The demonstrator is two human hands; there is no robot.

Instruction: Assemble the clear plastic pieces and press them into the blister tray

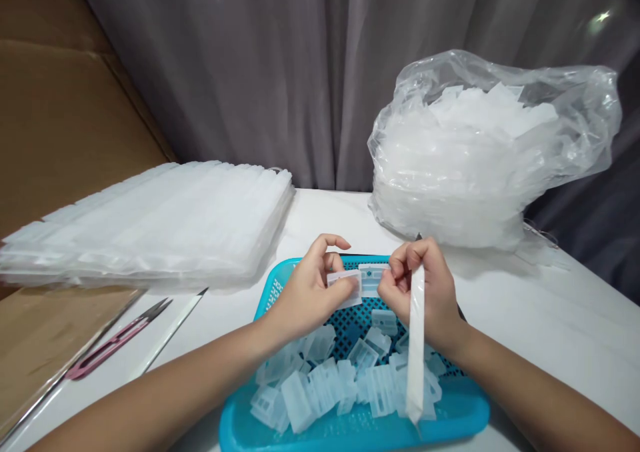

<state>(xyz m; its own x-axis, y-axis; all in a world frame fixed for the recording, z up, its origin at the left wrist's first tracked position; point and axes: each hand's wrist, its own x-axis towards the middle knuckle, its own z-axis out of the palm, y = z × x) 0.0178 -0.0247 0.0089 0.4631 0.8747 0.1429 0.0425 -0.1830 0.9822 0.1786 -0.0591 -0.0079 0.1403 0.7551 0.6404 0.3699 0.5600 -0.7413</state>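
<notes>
Over the basket, my left hand (313, 289) is closed, thumb and fingers pinching a small translucent white plastic piece (353, 295). A second such piece, a plastic part with small holes (373, 280), sits right beside it; I cannot tell whether the two are joined. My right hand (425, 285) pinches the far end of that second part. Also gripped in it is a slim tool with a white wrapped handle (415, 359), its dark pointed tip showing above the knuckles. Below both hands stands a blue perforated basket (435, 432) holding several loose translucent plastic pieces (325, 385).
Pink-handled thread snips (117, 342) and another white stick with a dark tip (173, 332) lie at the left, near brown cardboard (55, 345). Behind them is a wide stack of white plastic sheets (150, 222). A clear bag (465, 165) full of white pieces stands back right.
</notes>
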